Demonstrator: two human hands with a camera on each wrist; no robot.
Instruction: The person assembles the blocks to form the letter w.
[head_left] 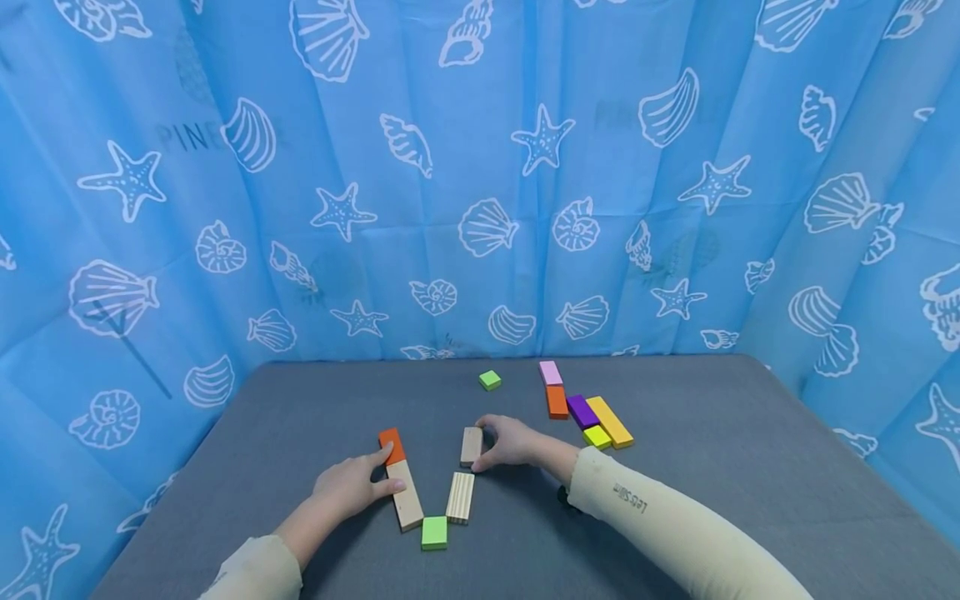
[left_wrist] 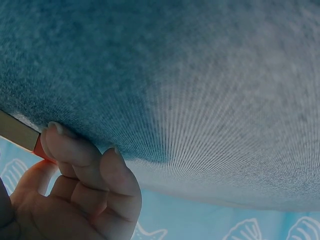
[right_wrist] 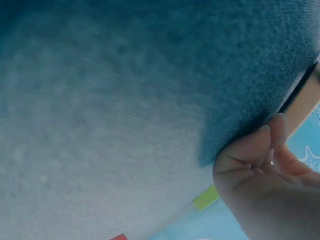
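Observation:
My left hand [head_left: 348, 487] lies at the left row of blocks. Its index finger touches an orange block [head_left: 392, 446], and its thumb, spread apart, rests on the long plain wooden block [head_left: 406, 500] joined end to end with it. In the left wrist view the other fingers [left_wrist: 75, 147] bend beside the orange end. My right hand [head_left: 512, 442] pinches a short plain wooden block [head_left: 471, 447], fingers at the far end and thumb at the near end. Just nearer lies a striped wooden block [head_left: 461, 497], then a light green block [head_left: 434, 533] at the bottom of the V shape.
Farther back on the grey cloth-covered table [head_left: 315, 400] lies another green block [head_left: 490, 380]. Right of it are a pink block [head_left: 551, 372], an orange one, a purple block [head_left: 582, 412], a small yellow block [head_left: 597, 437] and a long yellow-orange block [head_left: 610, 422]. A blue curtain [head_left: 450, 183] hangs behind.

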